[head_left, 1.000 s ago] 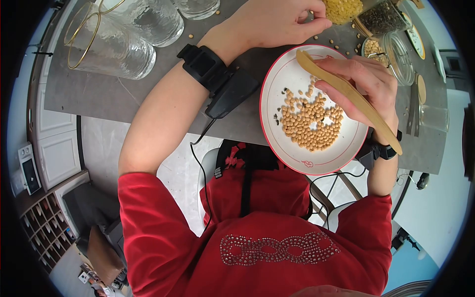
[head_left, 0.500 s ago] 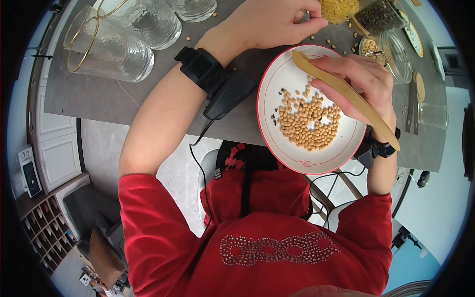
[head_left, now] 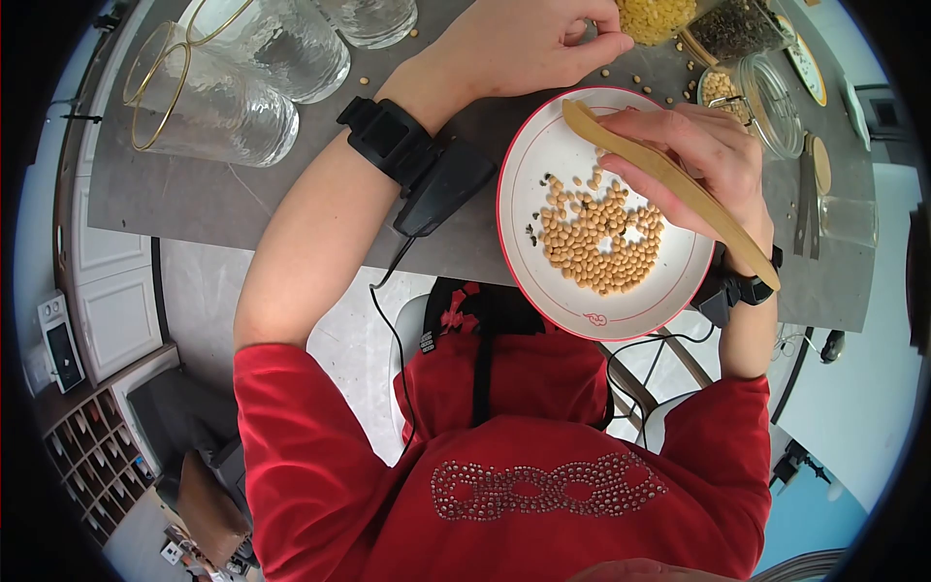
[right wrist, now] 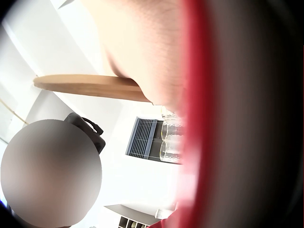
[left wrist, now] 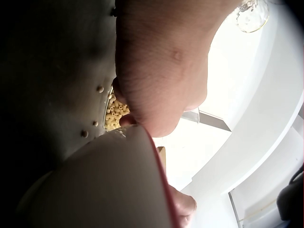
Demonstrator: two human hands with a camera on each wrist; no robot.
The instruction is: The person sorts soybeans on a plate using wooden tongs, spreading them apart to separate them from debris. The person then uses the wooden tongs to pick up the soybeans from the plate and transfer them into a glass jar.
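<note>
My right hand point(head_left: 703, 160) grips a long curved wooden utensil point(head_left: 679, 189) slantwise above a red-rimmed white plate point(head_left: 543, 291). Its fingers overlap the plate's right side. Many pale round beans point(head_left: 601, 247) lie spread on the plate, with a few small dark bits point(head_left: 531, 233) by their left edge. Beyond the plate's far rim, my left hand point(head_left: 529, 44) rests loosely curled, thumb extended, with nothing visible in it. It lies beside yellow pasta point(head_left: 655, 17). In the left wrist view, the pasta point(left wrist: 115, 114) shows past that hand, its fingers mostly hidden.
Ribbed glasses with gold rims point(head_left: 218, 102) stand at the left. An open clip-top jar point(head_left: 771, 107) with beans lies at the right, near a jar of dark leaves point(head_left: 732, 34). Loose beans point(head_left: 637, 80) dot the grey table point(head_left: 194, 194). The plate overhangs its near edge.
The table items and plate have drifted slightly left in the head view. Both hands keep the same pose, and the right still holds the wooden utensil.
</note>
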